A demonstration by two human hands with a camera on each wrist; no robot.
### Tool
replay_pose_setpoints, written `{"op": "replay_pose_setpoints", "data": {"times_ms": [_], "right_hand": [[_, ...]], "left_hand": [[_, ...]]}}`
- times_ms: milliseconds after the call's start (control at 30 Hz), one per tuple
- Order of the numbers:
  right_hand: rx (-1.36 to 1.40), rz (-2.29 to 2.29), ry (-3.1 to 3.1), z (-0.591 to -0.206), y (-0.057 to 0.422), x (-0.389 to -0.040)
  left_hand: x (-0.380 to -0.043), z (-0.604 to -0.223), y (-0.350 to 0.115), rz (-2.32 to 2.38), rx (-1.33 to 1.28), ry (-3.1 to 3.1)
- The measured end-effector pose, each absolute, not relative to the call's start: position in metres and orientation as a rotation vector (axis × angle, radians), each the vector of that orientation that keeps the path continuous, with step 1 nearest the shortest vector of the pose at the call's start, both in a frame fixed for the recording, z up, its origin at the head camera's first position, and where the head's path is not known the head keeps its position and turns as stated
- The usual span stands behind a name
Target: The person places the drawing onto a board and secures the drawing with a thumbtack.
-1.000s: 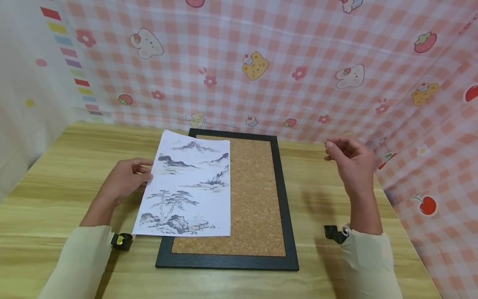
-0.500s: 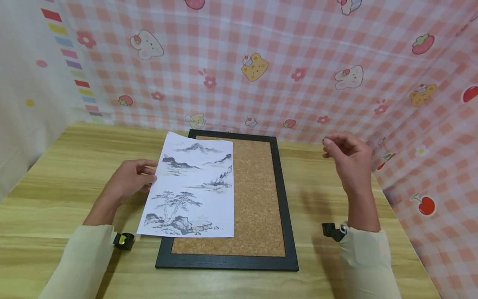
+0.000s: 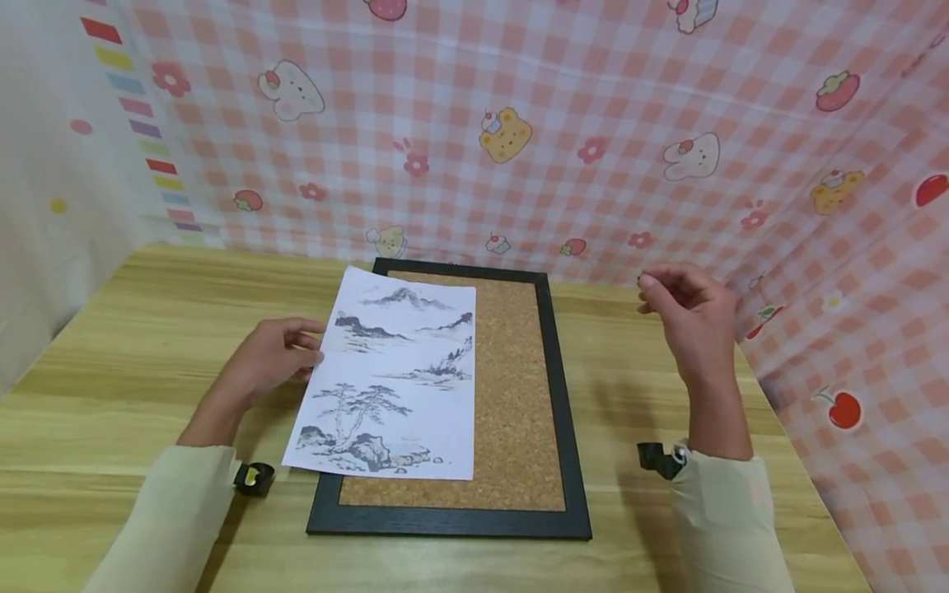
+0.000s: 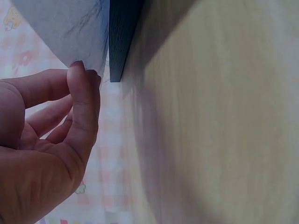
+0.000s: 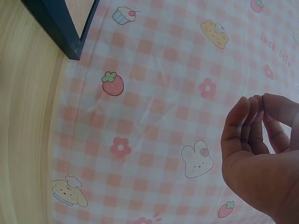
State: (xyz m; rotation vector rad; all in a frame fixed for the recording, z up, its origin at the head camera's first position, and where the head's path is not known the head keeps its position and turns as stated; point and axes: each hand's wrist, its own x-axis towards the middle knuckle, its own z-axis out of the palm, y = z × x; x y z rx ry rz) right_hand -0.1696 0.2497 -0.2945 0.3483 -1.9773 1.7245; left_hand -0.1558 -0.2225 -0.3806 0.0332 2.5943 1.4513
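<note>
Paper (image 3: 400,362) over left part of corkboard (image 3: 519,395), long axis near-to-far. Left hand (image 3: 270,356) nearer, pinching its left edge. Right hand (image 3: 694,325) well apart, rightward, fingertips pinching tiny dark thing (image 3: 641,279), unidentifiable.

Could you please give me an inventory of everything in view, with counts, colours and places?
Sheet of paper: 1, white with grey-black landscape print, over the corkboard's left part, overhanging its left side.
Corkboard: 1, brown with black frame, on the table.
Table: 1, pale wood tone, beneath the board.
Hangings: count unclear, pink-and-white check with cartoon prints behind and right of the table, mostly white at left.
Wrist devices: 2, black, at the cuffs.
Sleeves: 2, cream, on the forearms.
Left hand: 1, bare, pinching the paper's left edge.
Right hand: 1, bare, in the air right of the board, apparently pinching a tiny dark item, unidentifiable.
</note>
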Motion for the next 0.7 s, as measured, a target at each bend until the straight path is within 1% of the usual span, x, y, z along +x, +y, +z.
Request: {"op": "replay_pose_setpoints", "data": {"times_ms": [367, 700], "right_hand": [[0.385, 1.776, -1.929, -0.295, 0.251, -0.174], [0.354, 1.712, -1.992, -0.297, 0.247, -0.177]], "left_hand": [[-0.158, -0.379, -0.218, 1.455, 0.013, 2.575], [-0.160, -0.382, -0.209, 1.464, 0.023, 2.563]]}}
